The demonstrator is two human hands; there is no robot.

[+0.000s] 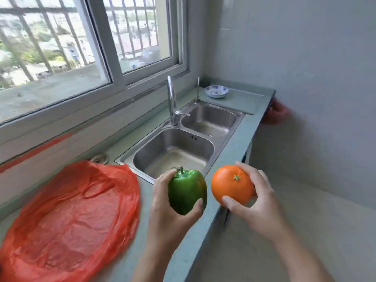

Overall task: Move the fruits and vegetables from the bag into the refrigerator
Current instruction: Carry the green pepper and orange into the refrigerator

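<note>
Green pepper (186, 192): left hand (162, 202) fingers curl round it;
Orange (232, 185): right hand (257, 200) fingers pinching it;
Bag (69, 216): 9 o'clock, looks emptied; fridge unseen

Bag (69, 216) left, faucet (172, 98) behind, right seemingly open

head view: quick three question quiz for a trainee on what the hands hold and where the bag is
1. True or false: the red bag lies on the counter to the left of the sink.
2. Multiple choice: the right hand grips a) the orange b) a lemon c) an apple.
3. Fill in: the left hand holds a green ____.

Key: 1 true. 2 a. 3 pepper.
</note>
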